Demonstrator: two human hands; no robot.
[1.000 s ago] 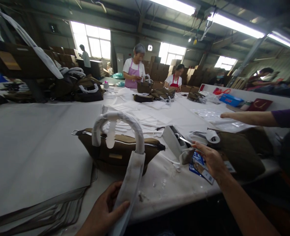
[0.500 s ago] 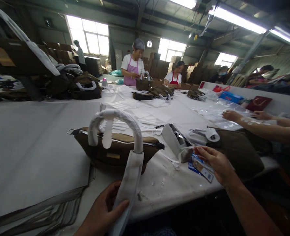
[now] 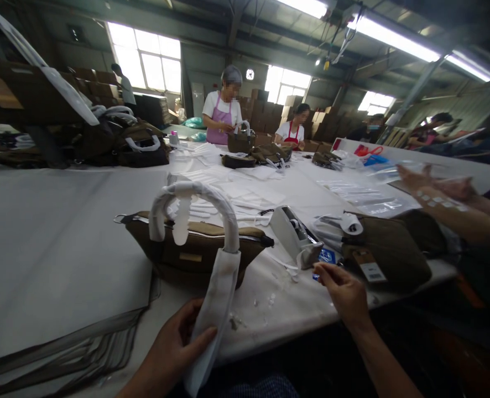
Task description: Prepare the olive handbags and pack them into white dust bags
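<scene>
A dark olive handbag [image 3: 145,243] with a zip stands on the table, its arched handle [image 3: 218,202] wrapped in white. From that handle a long strap sleeved in white [image 3: 218,298] runs down toward me. My left hand [image 3: 174,342] is closed around the lower part of this strap, thumb on top. My right hand [image 3: 344,296] pinches thumb and forefinger together just in front of a grey tape dispenser [image 3: 286,235]. The clear tape at its fingertips barely shows. Behind those fingers lies a blue packet [image 3: 327,255].
Another olive bag [image 3: 398,257] with a hanging tag [image 3: 369,265] lies at the right. A co-worker's forearms [image 3: 439,199] reach in beside it over clear plastic bags [image 3: 365,193]. Dark-edged sheets [image 3: 104,342] are stacked at the left front. More bags [image 3: 141,145] sit further back.
My right hand has moved left and slightly down, off the tag and away from the dispenser's end. My left hand keeps its hold. The co-worker's hands have lifted and shifted right.
</scene>
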